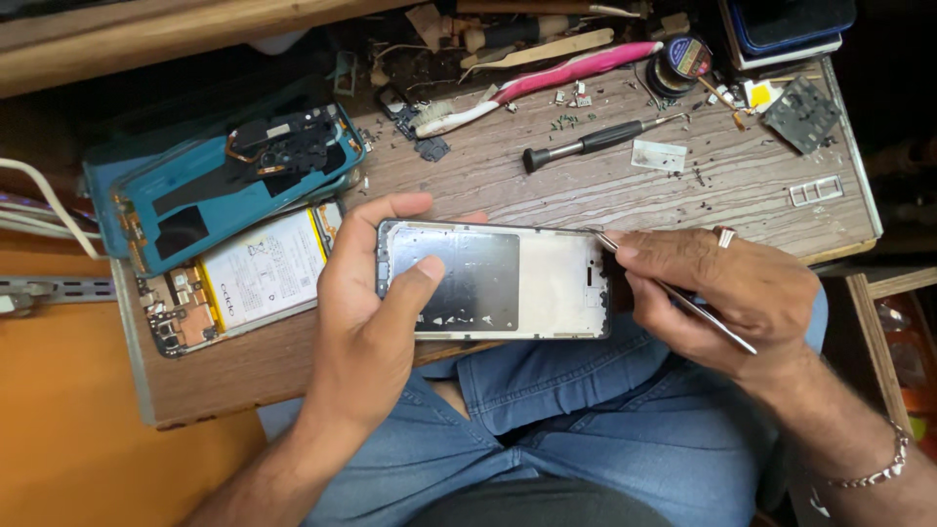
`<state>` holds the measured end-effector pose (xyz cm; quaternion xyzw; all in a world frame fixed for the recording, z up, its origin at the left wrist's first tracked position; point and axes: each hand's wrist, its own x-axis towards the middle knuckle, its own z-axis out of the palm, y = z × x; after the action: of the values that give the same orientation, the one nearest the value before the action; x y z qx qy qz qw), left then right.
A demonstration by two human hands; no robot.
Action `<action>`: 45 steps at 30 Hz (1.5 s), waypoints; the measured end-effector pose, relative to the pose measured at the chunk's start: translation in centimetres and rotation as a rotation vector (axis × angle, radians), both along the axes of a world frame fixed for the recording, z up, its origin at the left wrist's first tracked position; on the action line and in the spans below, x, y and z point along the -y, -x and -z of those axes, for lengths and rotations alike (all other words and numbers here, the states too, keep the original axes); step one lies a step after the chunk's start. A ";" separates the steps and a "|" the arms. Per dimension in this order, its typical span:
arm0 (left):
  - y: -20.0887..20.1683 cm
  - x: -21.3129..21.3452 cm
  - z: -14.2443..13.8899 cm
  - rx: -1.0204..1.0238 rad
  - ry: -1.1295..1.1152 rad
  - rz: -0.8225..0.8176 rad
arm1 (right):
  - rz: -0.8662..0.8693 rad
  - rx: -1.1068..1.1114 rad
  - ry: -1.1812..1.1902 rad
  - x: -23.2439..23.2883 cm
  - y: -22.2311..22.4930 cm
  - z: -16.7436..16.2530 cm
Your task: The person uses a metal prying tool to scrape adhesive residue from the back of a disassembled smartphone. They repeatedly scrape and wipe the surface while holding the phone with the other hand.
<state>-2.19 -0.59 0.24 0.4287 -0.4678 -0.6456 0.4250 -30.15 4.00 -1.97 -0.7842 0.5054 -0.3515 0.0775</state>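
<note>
The left hand (pixel 376 303) grips an open phone frame (pixel 493 280) by its left end, thumb pressed on the dark inner plate, holding it level above the near edge of the wooden table (pixel 586 190). The right hand (pixel 727 293) pinches metal tweezers (pixel 673 293), their tip touching the frame's upper right corner. To the left lies an opened phone (pixel 239 278) with its white battery showing, and a teal back cover (pixel 229 181) overlaps its top. Farther back rest a black screwdriver (pixel 595 141), a pink toothbrush (pixel 537 83) and a solder spool (pixel 683 60). Blue jeans (pixel 547 429) fill the foreground.
</note>
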 end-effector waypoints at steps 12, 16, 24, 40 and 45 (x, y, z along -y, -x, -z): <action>0.0 0.1 0.2 0.016 0.038 0.006 | -0.011 0.073 0.034 0.3 0.7 1.3; 0.0 0.2 0.2 -0.021 0.020 0.008 | -0.072 0.016 0.053 0.2 0.2 0.9; 0.0 0.2 0.4 0.024 0.081 0.000 | -0.120 -0.197 0.132 0.8 -0.4 -0.4; 0.1 0.2 0.5 -0.011 0.044 -0.003 | -0.211 -0.143 0.030 0.9 -0.9 -2.2; 0.1 0.3 0.4 -0.004 0.052 -0.008 | -0.186 -0.176 0.055 0.5 -0.3 -2.1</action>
<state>-2.33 -0.84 -0.15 0.4180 -0.4821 -0.6323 0.4395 -29.84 3.47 0.17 -0.8574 0.4254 -0.2865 0.0434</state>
